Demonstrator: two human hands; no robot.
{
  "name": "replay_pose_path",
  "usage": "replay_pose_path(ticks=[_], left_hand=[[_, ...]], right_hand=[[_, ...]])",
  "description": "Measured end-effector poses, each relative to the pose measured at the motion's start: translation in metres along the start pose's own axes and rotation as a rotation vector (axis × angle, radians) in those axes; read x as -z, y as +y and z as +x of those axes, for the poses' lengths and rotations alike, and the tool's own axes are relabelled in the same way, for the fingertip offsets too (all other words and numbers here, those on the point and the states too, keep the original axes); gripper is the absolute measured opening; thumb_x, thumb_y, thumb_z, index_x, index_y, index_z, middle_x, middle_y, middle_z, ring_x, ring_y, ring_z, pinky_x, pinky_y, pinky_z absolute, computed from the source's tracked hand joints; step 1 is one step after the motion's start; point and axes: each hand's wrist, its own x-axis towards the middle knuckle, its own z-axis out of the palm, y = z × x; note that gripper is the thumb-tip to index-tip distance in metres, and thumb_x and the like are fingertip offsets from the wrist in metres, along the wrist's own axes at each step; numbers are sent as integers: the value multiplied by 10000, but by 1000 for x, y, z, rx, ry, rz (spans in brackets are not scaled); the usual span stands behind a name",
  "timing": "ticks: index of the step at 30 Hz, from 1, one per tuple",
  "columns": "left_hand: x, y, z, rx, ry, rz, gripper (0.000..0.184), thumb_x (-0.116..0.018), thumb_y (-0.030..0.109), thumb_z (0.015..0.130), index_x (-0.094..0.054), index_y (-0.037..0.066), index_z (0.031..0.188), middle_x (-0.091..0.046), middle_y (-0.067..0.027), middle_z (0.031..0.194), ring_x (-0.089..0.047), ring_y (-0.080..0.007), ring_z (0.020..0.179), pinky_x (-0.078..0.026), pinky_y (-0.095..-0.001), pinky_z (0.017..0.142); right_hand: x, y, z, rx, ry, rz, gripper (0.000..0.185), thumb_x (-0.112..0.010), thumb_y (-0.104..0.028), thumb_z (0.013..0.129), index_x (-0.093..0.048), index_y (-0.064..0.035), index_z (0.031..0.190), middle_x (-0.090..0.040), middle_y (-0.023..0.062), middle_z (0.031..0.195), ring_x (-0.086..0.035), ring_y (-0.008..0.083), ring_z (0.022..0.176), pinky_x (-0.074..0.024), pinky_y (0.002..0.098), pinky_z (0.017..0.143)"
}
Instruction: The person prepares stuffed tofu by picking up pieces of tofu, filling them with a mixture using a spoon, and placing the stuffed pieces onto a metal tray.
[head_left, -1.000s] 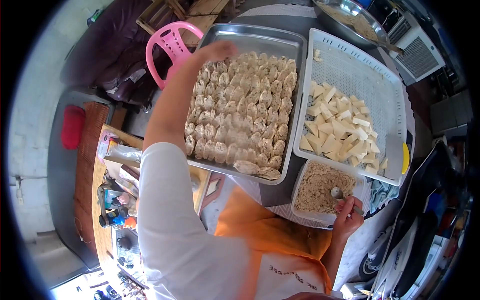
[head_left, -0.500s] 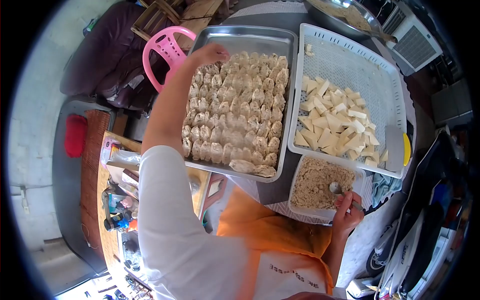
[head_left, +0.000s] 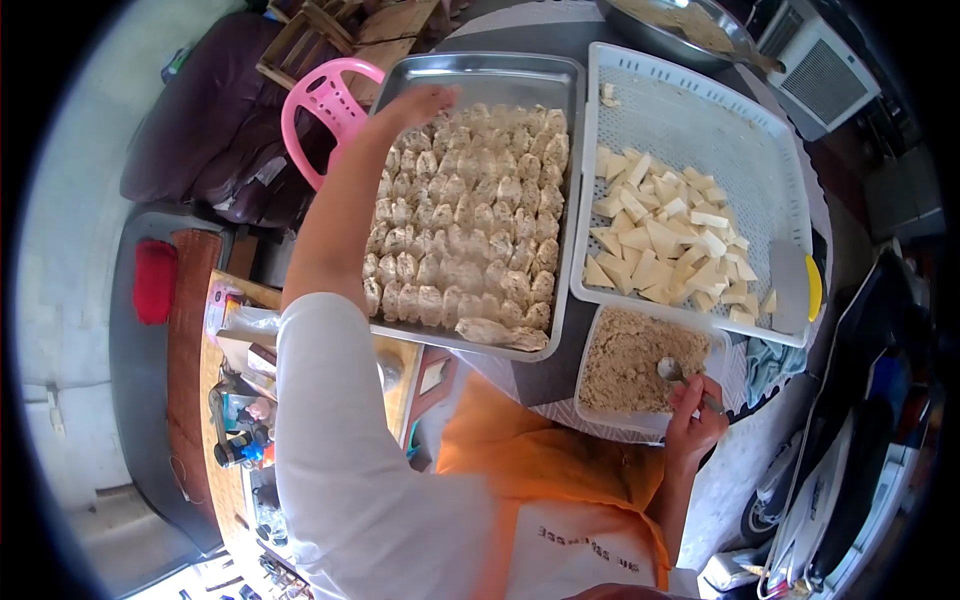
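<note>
A metal tray (head_left: 480, 68) holds rows of pale, lumpy stuffed pieces (head_left: 465, 215), some blurred by what looks like lens haze. My left hand (head_left: 425, 102) hovers at the tray's far left corner, just beyond the last row, fingers stretched out with nothing visible in them. A metal spoon (head_left: 671, 369) is gripped in my right hand (head_left: 696, 415), its bowl over the crumbly brown filling (head_left: 632, 360). That filling lies in a white plastic container (head_left: 597, 412) near me. Cut wedges of pale tofu (head_left: 665, 235) are heaped in a perforated white tray (head_left: 690, 100) at the right.
A scraper with a yellow handle (head_left: 814, 288) rests at the white tray's right side. Beyond stands a metal bowl (head_left: 680, 28) with more filling. A blue-green cloth (head_left: 772, 368) lies by the table edge. A pink chair (head_left: 325, 105) stands left of the metal tray.
My left hand has lifted slightly away from the far row, its fingers straightening. My right hand and the spoon have stayed nearly still. The whole view has shifted a little.
</note>
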Motion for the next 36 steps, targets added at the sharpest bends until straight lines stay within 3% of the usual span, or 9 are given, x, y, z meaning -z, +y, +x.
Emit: replay_pose_path(ticks=[4, 7, 9, 11, 14, 17, 23, 26, 36], left_hand=[[-13, 46, 11, -401, 349, 12, 428, -508, 391, 948, -633, -11, 1027, -658, -209, 923, -617, -355, 894, -463, -387, 835], [-39, 103, 19, -627, 422, 97, 308, -527, 287, 938, -651, 15, 1010, -648, -181, 1023, -593, -348, 982, -456, -419, 884], [-47, 153, 11, -764, 257, 239, 299, -530, 290, 931, -663, 40, 1027, -625, -146, 1127, -551, -316, 1089, -421, -418, 955], [-84, 182, 11, -749, 294, 111, 267, -571, 267, 884, -672, 63, 1024, -615, -115, 1153, -523, -292, 1133, -389, -438, 981], [-92, 229, -8, -550, 54, 607, 227, -591, 203, 829, -674, 79, 1000, -615, -106, 1136, -528, -279, 1118, -400, -461, 952], [-100, 241, -6, -497, -32, 675, 224, -580, 151, 786, -674, 94, 980, -620, -106, 1111, -543, -267, 1090, -388, -487, 939], [-98, 250, -1, -399, -63, 492, 247, -540, 123, 804, -651, 60, 1016, -629, -129, 1085, -565, -289, 1087, -380, -530, 938], [-119, 247, 1, -439, 151, 267, 244, -508, 110, 823, -625, 43, 1026, -645, -144, 1022, -591, -311, 1044, -433, -473, 896], [-116, 244, 9, -495, -78, -73, 184, -534, 110, 823, -562, 45, 993, -641, -146, 880, -630, -316, 786, -481, -397, 714]], right_hand=[[2, -6, 2, -55, -9, 10, 162, -550, -63, 933, -622, 54, 847, -633, 103, 639, -615, 129, 517, -474, 239, 472], [2, -2, 0, -32, -11, 0, 159, -550, -64, 934, -620, 52, 852, -630, 97, 630, -610, 121, 519, -470, 237, 474], [2, -4, 0, -38, -8, 10, 154, -552, -60, 933, -622, 52, 853, -630, 96, 629, -607, 120, 515, -466, 236, 471], [2, -5, 0, -39, 2, 20, 154, -556, -53, 929, -623, 53, 841, -632, 91, 640, -600, 117, 509, -457, 237, 462], [1, -3, -1, -40, 22, 33, 161, -560, -54, 926, -625, 54, 826, -636, 94, 655, -603, 121, 507, -451, 242, 456], [3, -1, -2, -8, -16, -18, 188, -521, -52, 942, -611, 80, 842, -645, 108, 695, -637, 139, 535, -502, 245, 492], [1, -1, -2, -23, 51, 44, 142, -585, -47, 907, -637, 58, 827, -643, 109, 667, -612, 144, 498, -455, 252, 457], [2, -1, -2, -6, 50, 38, 140, -585, -45, 905, -639, 59, 829, -646, 113, 671, -617, 146, 502, -460, 253, 463], [3, 5, -2, 58, 60, -26, 103, -622, -33, 858, -636, 56, 807, -645, 131, 713, -602, 205, 493, -451, 277, 466]])
